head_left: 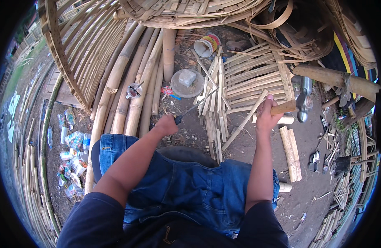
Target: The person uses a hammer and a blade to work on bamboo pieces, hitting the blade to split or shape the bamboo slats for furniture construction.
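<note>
Wooden-handled hammer [287,107] in right grip [266,117]

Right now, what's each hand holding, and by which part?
Left hand: knife, by its dark handle. Right hand: hammer, by its wooden handle; whether it also grips the bamboo strip is unclear.

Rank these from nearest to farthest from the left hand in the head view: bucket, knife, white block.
1. Knife: gripped in the left hand.
2. White block: ahead, slightly right, on a round slab.
3. Bucket: beyond the slab, farther right.
</note>
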`<control>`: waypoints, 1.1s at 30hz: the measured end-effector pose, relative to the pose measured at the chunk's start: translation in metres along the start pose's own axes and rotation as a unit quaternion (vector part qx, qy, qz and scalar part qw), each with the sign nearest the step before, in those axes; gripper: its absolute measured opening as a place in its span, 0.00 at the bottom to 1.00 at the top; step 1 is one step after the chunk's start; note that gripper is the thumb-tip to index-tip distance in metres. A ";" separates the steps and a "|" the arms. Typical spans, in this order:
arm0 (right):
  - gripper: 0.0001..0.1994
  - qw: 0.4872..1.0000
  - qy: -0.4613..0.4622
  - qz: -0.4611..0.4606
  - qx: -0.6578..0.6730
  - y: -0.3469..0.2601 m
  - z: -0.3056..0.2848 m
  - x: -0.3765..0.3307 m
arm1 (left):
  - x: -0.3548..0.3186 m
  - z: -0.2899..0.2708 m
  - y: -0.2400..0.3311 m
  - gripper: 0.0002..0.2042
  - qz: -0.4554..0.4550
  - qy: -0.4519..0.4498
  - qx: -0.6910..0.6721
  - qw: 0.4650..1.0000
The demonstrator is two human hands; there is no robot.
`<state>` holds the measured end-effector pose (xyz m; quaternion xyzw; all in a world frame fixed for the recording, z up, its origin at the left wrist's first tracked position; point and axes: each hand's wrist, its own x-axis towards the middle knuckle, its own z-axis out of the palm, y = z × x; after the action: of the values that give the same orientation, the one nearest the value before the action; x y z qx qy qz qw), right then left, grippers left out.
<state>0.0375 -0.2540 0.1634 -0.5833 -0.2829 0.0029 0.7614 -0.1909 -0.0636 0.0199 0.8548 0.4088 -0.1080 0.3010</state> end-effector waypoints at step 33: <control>0.12 0.804 -0.108 0.545 -0.212 0.150 -0.031 -0.065 | 0.010 0.016 -0.001 0.18 -0.036 -0.050 0.010 0.998</control>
<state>0.0453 -0.2557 -0.0026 -0.7845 0.0071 0.4202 0.4561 -0.1848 -0.0666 0.0023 0.8360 0.4224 -0.1651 0.3088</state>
